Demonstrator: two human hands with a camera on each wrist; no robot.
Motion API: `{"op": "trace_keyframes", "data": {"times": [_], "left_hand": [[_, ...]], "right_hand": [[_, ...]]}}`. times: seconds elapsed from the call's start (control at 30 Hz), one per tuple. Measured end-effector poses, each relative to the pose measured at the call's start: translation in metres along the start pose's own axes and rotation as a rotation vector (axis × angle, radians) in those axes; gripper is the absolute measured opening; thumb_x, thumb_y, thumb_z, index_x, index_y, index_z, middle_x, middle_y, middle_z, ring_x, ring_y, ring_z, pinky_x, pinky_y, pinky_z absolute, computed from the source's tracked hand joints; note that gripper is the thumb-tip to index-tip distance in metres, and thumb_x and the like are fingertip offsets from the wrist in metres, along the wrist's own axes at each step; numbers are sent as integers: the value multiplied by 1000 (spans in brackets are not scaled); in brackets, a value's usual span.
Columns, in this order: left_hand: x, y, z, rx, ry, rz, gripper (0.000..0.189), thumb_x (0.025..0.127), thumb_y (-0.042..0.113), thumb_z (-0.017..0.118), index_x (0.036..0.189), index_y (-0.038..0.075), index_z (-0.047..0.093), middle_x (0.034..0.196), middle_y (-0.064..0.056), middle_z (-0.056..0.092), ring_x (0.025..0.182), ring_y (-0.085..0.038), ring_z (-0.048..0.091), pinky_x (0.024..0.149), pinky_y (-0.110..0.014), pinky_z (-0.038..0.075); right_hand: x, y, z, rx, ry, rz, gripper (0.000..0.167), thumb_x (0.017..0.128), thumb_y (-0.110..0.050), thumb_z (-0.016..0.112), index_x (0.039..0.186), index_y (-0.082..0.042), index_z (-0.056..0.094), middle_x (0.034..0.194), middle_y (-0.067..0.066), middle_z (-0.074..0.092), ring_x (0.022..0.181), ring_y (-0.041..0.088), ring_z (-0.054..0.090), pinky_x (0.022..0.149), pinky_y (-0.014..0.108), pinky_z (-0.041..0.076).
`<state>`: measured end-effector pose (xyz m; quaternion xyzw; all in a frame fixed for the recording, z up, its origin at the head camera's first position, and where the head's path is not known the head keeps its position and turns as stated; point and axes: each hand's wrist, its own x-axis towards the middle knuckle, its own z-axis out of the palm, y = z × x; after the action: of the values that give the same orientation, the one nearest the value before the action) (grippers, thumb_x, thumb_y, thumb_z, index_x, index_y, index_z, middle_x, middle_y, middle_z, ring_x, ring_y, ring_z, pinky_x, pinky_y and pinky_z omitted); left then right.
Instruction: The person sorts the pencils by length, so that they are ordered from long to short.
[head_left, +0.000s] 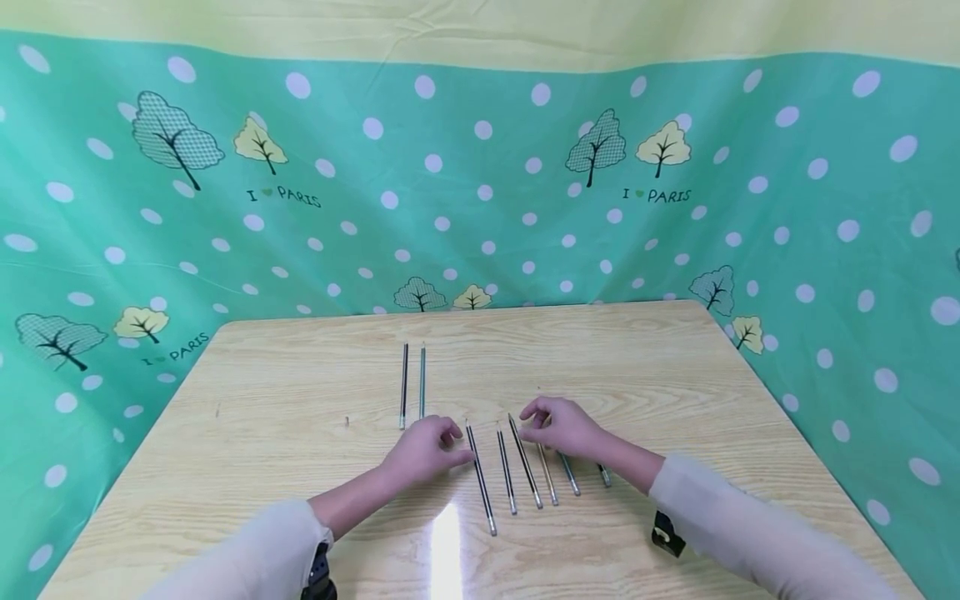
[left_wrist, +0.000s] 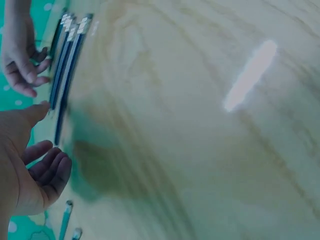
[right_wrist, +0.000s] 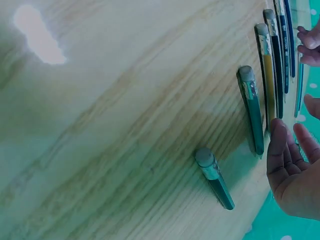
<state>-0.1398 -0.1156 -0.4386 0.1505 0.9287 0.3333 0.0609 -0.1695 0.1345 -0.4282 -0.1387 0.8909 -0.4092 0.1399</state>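
In the head view my left hand (head_left: 427,450) hovers low over the table, its thumb beside the leftmost dark striped pencil (head_left: 482,479) of a loose row. The left wrist view shows its thumb and loosely bent fingers (left_wrist: 52,170) apart near that pencil's far end. My right hand (head_left: 562,425) is over the row's right part, fingers bent and thumb apart. Below it lie a yellow pencil (right_wrist: 268,80), a teal pencil (right_wrist: 254,120) and a dark green pencil (right_wrist: 216,180), partly hidden in the head view. Neither hand visibly holds anything.
Two pencils, one dark (head_left: 404,383) and one teal (head_left: 422,379), lie side by side farther back on the wooden table (head_left: 262,400). A tiny scrap (head_left: 347,422) sits to their left. Behind the table hangs a green dotted curtain (head_left: 465,192).
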Motion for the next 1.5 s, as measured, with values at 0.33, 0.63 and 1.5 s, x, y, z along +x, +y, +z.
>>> {"op": "trace_keyframes", "data": {"times": [0.33, 0.63, 1.5], "left_hand": [[-1, 4, 10, 12, 37, -59, 42, 73, 40, 77, 93, 4, 66, 80, -2, 57, 70, -11, 50, 64, -25, 47], [6, 7, 12, 29, 36, -114, 47, 72, 47, 75, 95, 7, 65, 78, 1, 55, 65, -12, 49, 60, -24, 46], [11, 4, 12, -105, 48, -116, 27, 77, 8, 66, 101, -4, 61, 78, -4, 60, 63, -11, 52, 56, -20, 46]], "right_hand": [[-3, 0, 10, -92, 17, -52, 28, 79, -22, 74, 101, -7, 65, 74, -3, 58, 64, 8, 50, 57, 19, 44], [-3, -5, 14, -184, 26, -34, 31, 79, -25, 74, 103, -8, 65, 69, -5, 53, 60, 10, 47, 52, 20, 39], [2, -9, 23, -323, 82, -4, 35, 78, -30, 74, 105, -9, 66, 64, -8, 53, 56, 8, 46, 49, 21, 37]]}}
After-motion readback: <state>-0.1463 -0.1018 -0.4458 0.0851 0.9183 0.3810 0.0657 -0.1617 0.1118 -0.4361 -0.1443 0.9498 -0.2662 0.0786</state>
